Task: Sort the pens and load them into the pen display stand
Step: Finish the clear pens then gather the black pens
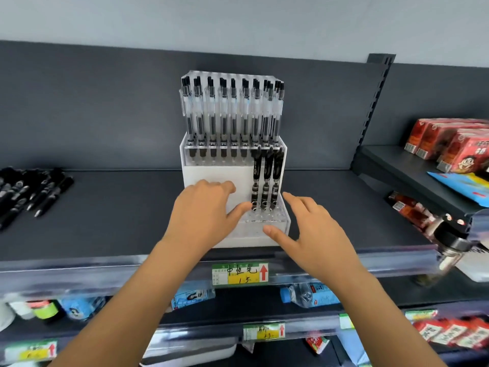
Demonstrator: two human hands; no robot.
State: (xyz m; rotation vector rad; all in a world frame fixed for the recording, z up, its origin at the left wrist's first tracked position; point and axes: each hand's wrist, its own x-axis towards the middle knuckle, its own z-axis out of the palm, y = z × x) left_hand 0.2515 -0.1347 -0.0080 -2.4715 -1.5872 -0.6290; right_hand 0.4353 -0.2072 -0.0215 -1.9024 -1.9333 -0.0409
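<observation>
The pen display stand (209,173) stands midway along the shelf (119,207), by its front edge. Bare shelf runs wide to its left, as far as the loose black pens (29,192) at the left end; on its right a narrower strip reaches the slotted upright (375,102). Clear pens (232,109) wall the back tier, three black pens (267,178) block the lower tier's right, and my left hand (203,207) covers its left. The front holes (264,221) lie open from above.

My left hand (203,207) and my right hand (315,234) are bare, and both forearms (127,300) run bare all the way back to the lower edge of view. The right thumbnail (267,229) looks trimmed short.
</observation>
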